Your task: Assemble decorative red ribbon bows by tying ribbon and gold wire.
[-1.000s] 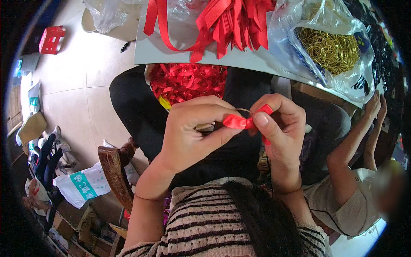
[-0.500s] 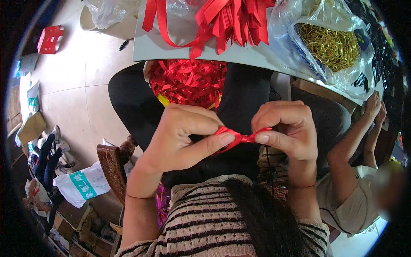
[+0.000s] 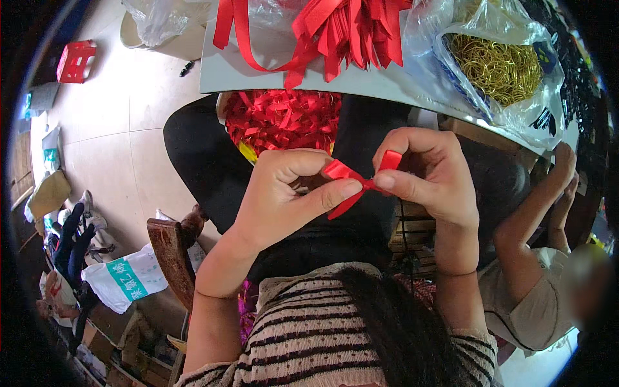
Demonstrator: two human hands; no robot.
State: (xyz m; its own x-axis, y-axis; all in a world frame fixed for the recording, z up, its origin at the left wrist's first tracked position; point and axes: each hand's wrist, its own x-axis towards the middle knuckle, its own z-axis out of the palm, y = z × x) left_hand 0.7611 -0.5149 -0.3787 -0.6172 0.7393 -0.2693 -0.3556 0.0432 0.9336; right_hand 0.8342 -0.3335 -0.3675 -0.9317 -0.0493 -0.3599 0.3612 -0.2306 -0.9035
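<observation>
A small red ribbon bow (image 3: 348, 173) is held up over my lap between both hands. My left hand (image 3: 284, 193) pinches its left side between thumb and fingers, and one ribbon tail hangs below the thumb. At the knot, my right hand (image 3: 429, 171) grips with thumb and forefinger, a red loop standing up beside the fingertip. Below and beyond the hands, a container full of red ribbon bows (image 3: 284, 119) sits between my knees. A bundle of cut red ribbon strips (image 3: 354, 32) lies on the table.
The white table (image 3: 258, 76) edge runs in front of me. On it, a clear plastic bag holds gold ties (image 3: 496, 68). A co-worker's arms (image 3: 532, 206) reach in at the right. At left are a wooden chair part (image 3: 169, 255), white sack (image 3: 122, 280) and red stool (image 3: 76, 61).
My right hand has risen slightly and turned, and a ribbon loop now stands up at its fingertips. My hands have drawn closer together around the bow's middle.
</observation>
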